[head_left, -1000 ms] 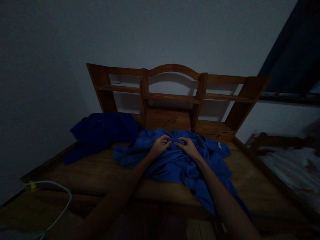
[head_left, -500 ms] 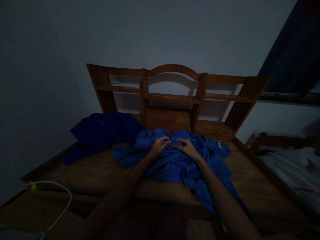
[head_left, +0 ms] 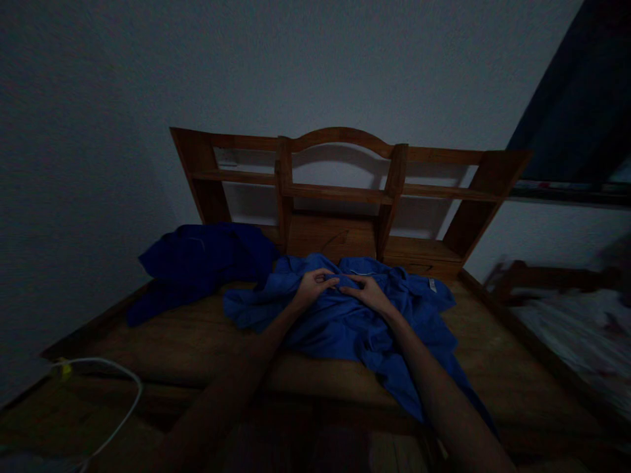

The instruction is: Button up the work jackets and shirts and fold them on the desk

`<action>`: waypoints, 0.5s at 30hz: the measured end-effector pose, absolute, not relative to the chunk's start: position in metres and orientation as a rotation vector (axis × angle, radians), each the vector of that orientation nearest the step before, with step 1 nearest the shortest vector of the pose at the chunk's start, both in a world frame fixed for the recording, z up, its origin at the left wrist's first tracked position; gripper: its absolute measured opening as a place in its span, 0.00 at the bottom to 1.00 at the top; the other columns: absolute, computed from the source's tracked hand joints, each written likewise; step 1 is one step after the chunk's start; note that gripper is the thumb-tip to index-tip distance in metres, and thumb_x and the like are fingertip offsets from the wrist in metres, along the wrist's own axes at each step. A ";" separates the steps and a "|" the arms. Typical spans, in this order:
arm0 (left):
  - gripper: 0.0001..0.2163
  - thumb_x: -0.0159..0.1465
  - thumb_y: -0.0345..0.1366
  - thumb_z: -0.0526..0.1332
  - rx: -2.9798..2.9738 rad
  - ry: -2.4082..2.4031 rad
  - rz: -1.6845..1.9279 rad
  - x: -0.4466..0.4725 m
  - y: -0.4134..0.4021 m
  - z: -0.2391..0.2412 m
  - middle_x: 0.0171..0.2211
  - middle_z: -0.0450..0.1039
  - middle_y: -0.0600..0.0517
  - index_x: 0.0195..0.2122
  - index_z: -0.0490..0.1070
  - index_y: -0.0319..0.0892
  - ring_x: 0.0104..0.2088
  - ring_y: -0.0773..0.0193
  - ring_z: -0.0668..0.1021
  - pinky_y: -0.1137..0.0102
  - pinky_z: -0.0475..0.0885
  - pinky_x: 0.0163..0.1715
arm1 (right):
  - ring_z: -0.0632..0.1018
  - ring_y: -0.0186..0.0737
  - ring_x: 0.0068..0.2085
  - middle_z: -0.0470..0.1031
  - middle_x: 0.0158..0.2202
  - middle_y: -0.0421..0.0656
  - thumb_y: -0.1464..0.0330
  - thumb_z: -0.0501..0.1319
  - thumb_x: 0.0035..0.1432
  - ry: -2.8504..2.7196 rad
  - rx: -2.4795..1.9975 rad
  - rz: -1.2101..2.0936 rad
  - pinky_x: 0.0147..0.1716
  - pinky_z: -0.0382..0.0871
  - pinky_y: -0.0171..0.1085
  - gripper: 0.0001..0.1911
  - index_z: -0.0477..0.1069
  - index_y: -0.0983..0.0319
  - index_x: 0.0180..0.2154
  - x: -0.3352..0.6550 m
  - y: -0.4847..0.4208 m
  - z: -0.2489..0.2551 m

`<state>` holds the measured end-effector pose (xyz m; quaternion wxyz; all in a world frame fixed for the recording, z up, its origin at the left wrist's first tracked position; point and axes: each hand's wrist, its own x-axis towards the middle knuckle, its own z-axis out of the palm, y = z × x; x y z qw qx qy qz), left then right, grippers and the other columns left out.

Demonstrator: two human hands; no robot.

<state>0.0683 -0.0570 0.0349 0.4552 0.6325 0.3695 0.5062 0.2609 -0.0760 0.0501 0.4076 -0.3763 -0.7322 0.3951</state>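
From where I stand, the blue garment [head_left: 325,335] lies crumpled mid-desk [head_left: 497,355], one part hanging off the front edge. L hand [head_left: 311,287] and R hand [head_left: 371,293] each pinch a fold near its middle, thumbs facing, approx. level. Looks like thin cloth: prob. light, soft, floppy, not fragile; slip risk prob. low. Best hold, I'd say: a seam or edge, e.g. by the white tag [head_left: 432,284], since loose folds bunch up.

The white label [head_left: 432,285] on the blue garment [head_left: 335,332] is unreadable (too small), and the cable [head_left: 140,385] leaves the bottom edge.
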 end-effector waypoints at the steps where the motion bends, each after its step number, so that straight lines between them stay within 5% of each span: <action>1: 0.17 0.51 0.45 0.67 1.587 0.908 1.244 0.068 -0.056 0.035 0.27 0.76 0.50 0.35 0.74 0.36 0.27 0.63 0.77 0.70 0.72 0.30 | 0.75 0.44 0.47 0.76 0.46 0.43 0.59 0.65 0.49 -1.850 -0.951 0.988 0.51 0.65 0.42 0.25 0.72 0.61 0.49 0.261 -0.075 0.049; 5: 0.15 0.54 0.46 0.64 1.666 0.905 1.308 0.066 -0.051 0.034 0.27 0.76 0.51 0.32 0.75 0.37 0.29 0.64 0.76 0.71 0.71 0.31 | 0.73 0.44 0.49 0.74 0.49 0.45 0.60 0.67 0.47 -1.835 -1.010 0.965 0.51 0.64 0.41 0.28 0.71 0.61 0.50 0.261 -0.071 0.043; 9: 0.13 0.55 0.45 0.63 1.717 0.871 1.377 0.065 -0.049 0.033 0.32 0.77 0.49 0.31 0.75 0.38 0.35 0.61 0.77 0.70 0.70 0.39 | 0.75 0.38 0.37 0.76 0.38 0.43 0.59 0.67 0.47 -1.838 -1.027 1.013 0.39 0.69 0.37 0.31 0.69 0.62 0.53 0.260 -0.070 0.039; 15: 0.14 0.55 0.44 0.63 1.686 0.920 1.364 0.065 -0.052 0.033 0.27 0.75 0.51 0.36 0.75 0.38 0.26 0.66 0.74 0.74 0.68 0.27 | 0.71 0.32 0.29 0.71 0.29 0.37 0.62 0.68 0.46 -1.834 -0.913 1.069 0.30 0.65 0.32 0.33 0.67 0.61 0.54 0.258 -0.071 0.041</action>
